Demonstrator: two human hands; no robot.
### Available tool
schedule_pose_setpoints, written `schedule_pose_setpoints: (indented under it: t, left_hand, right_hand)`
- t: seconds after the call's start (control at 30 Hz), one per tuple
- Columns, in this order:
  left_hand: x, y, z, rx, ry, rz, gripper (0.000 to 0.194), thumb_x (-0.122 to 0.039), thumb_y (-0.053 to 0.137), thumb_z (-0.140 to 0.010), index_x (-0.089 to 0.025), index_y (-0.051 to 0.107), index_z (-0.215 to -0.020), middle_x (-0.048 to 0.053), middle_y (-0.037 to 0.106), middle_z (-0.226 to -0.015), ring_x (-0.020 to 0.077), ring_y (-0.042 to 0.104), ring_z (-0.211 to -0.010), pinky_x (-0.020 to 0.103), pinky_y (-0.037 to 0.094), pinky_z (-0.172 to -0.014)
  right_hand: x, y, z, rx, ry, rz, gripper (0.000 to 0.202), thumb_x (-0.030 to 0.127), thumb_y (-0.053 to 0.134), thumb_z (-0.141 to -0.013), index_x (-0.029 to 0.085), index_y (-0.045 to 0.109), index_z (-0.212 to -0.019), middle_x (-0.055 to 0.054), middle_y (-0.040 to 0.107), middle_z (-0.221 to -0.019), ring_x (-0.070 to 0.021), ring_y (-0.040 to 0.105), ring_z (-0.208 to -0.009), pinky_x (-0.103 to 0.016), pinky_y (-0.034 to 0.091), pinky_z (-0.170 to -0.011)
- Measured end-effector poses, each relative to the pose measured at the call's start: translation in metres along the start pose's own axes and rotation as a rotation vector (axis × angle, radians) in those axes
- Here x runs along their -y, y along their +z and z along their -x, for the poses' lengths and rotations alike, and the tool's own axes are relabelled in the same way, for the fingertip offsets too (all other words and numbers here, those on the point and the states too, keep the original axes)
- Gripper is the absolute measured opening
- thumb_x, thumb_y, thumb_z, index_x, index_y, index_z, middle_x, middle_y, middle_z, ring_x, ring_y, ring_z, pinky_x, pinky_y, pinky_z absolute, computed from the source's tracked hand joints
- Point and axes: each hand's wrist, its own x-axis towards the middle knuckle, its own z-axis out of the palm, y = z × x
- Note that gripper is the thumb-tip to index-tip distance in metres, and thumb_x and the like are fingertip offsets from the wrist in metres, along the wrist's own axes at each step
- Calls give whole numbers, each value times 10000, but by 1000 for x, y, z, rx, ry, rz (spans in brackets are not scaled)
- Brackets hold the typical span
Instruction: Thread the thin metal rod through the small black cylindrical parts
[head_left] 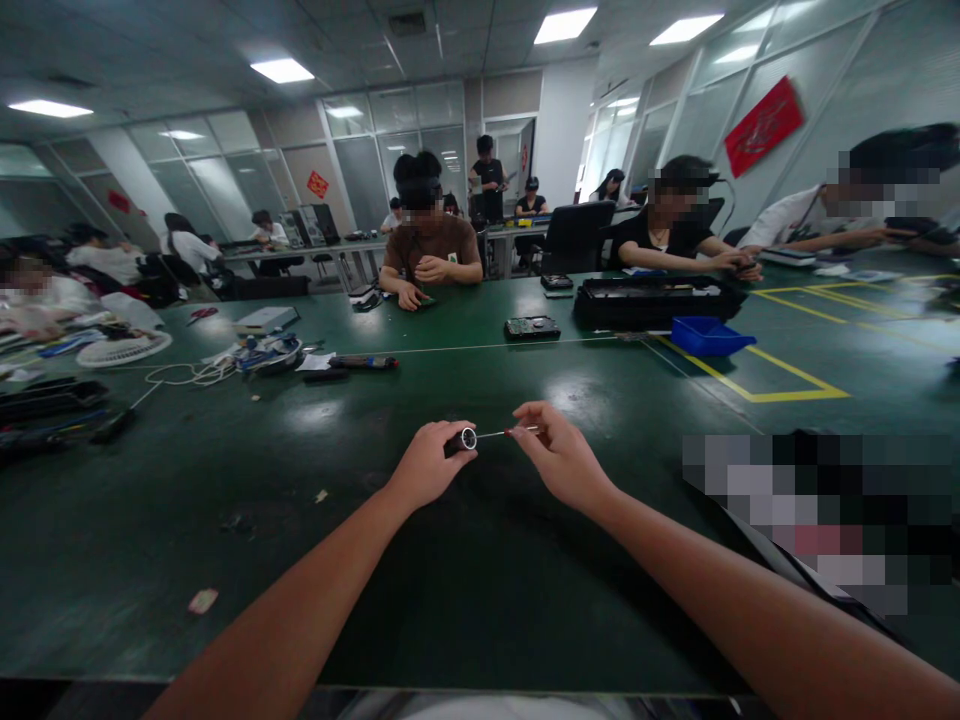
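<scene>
My left hand (pixel 433 462) is closed around a small dark cylinder (pixel 467 439) with a pale ring at its end, which faces to the right. Between the thumb and fingers of my right hand (pixel 561 458) is a thin screwdriver (pixel 513 431) with a reddish part near the fingertips. Its metal shaft points left, toward the ringed end of the cylinder. Whether the tip touches the cylinder is too small to tell. Both hands are above the green table (pixel 450 600).
Ahead lie a hard drive (pixel 532 327), a long black casing (pixel 658 302) and a blue tray (pixel 711 336). Cables (pixel 266 352) and a dark tool (pixel 366 363) are at the left. Several people sit around the table. A blurred patch covers something at the right.
</scene>
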Motion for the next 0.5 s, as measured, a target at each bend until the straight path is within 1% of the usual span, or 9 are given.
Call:
schedule_pose_setpoints:
  t: [0.07,0.13,0.17,0.23,0.27,0.3,0.37,0.43,0.5]
  left_hand:
    - [-2,-1,0,-15,6,9,364,-248,686,-852,-258,645,-1213,42,677,-1094,238,582,-1043,395,437,-933]
    - [-4,-2,1,-38,60,10,355,-240,681,-859,-255,639,-1211,40,671,-1125,234,574,-1070,393,427,-958]
    - [-5,-3,0,-51,95,2,349,-243,675,-866,-253,636,-1212,41,668,-1142,232,569,-1083,395,418,-974]
    - [-6,-4,0,-68,135,-24,346,-256,669,-874,-252,631,-1218,45,666,-1158,233,565,-1088,407,406,-993]
    - [-6,-4,0,-65,132,-37,347,-259,672,-872,-252,632,-1217,46,668,-1151,235,569,-1077,413,406,-989]
    - [-5,-4,0,-54,118,-45,348,-259,678,-866,-253,636,-1212,45,674,-1135,236,574,-1060,415,410,-979]
    - [-3,-3,-1,-18,85,-49,350,-251,693,-852,-256,646,-1199,41,682,-1096,237,582,-1030,415,420,-955]
    - [-2,-2,0,4,76,-46,352,-249,700,-846,-261,652,-1195,39,684,-1081,238,584,-1021,414,422,-948]
    - [-1,-1,0,1,81,-46,362,-256,701,-846,-267,650,-1205,37,684,-1084,238,581,-1025,416,419,-953]
  right_hand:
    - [-1,2,-1,-10,38,-113,196,373,582,-879,213,605,-990,-41,679,-875,-192,643,-789,-337,514,-733]
    - [-5,4,-5,-20,134,-305,221,411,563,-888,206,610,-957,-43,670,-843,-194,650,-795,-359,535,-772]
    - [-8,5,-7,-39,211,-445,236,426,539,-899,202,604,-940,-42,659,-825,-190,650,-768,-369,548,-771]
    - [-14,6,-12,-19,406,-668,242,417,495,-925,196,589,-900,-32,617,-733,-173,619,-659,-381,563,-743]
    - [-17,6,-13,-26,477,-729,238,398,477,-934,196,579,-862,-25,589,-687,-164,590,-602,-380,565,-709]
    - [-20,6,-15,-45,512,-764,221,375,476,-937,199,572,-842,-22,574,-669,-157,569,-575,-372,565,-686]
    - [-24,6,-16,-84,532,-795,192,354,515,-924,200,573,-825,-16,564,-663,-148,554,-563,-351,558,-656]
    - [-25,8,-15,-101,499,-791,178,362,567,-900,198,589,-834,-14,577,-690,-145,563,-594,-333,549,-655]
    - [-24,9,-13,-99,447,-759,201,394,607,-873,194,604,-847,-13,589,-722,-143,573,-634,-323,541,-665]
